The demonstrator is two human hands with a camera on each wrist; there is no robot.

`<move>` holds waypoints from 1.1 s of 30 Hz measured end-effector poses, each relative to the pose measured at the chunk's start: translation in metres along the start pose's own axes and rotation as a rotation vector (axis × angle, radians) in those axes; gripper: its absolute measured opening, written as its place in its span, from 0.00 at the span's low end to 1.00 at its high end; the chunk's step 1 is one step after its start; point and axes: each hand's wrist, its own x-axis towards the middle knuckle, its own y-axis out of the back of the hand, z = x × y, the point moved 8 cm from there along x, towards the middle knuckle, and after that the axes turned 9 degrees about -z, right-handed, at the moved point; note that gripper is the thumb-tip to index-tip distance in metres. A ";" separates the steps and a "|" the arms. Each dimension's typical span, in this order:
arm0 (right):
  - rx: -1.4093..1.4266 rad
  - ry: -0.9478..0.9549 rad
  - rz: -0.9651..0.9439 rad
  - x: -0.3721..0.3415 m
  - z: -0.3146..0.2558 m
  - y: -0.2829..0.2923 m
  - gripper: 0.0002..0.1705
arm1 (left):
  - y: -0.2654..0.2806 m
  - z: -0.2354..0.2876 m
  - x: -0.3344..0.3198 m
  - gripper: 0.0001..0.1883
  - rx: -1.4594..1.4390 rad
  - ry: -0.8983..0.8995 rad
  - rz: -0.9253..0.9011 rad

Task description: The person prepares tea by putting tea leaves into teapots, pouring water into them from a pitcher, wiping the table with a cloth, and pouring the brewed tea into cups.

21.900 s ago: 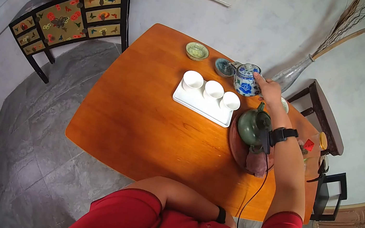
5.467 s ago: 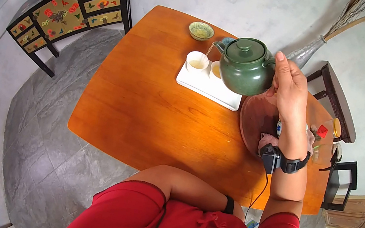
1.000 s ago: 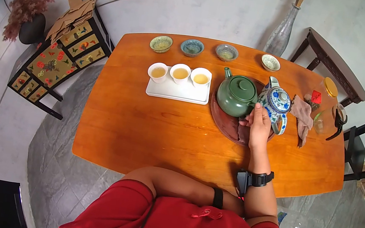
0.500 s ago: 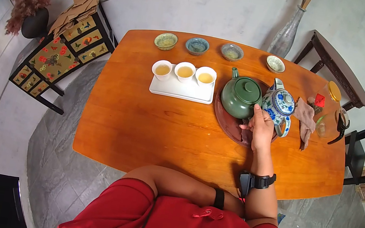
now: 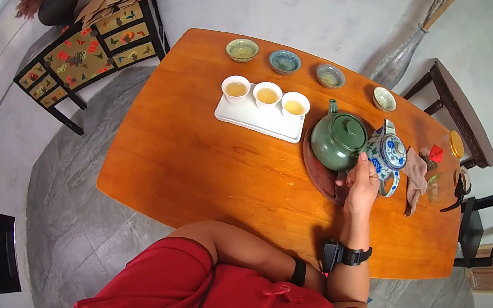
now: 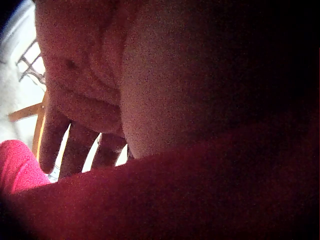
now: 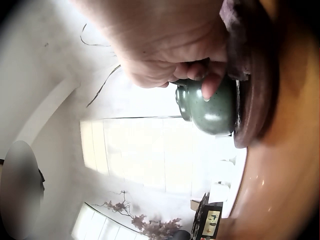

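My right hand [image 5: 363,186] grips a round green ceramic teapot [image 5: 333,146], left hand [image 6: 90,85] loose. Jerking could topple the blue-and-white porcelain teapot [image 5: 390,151].

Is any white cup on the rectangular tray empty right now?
No, all three white cups on the white tray hold yellowish liquid.

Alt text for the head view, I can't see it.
A right hand holds a green teapot on a round tray, beside a patterned teapot. To the left, three cups of yellow liquid stand on a white tray, with four bowls farther back on the table.
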 end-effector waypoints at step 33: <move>-0.752 0.125 -0.140 0.010 -0.108 -0.066 0.23 | 0.015 0.006 -0.001 0.15 -0.150 -0.069 0.077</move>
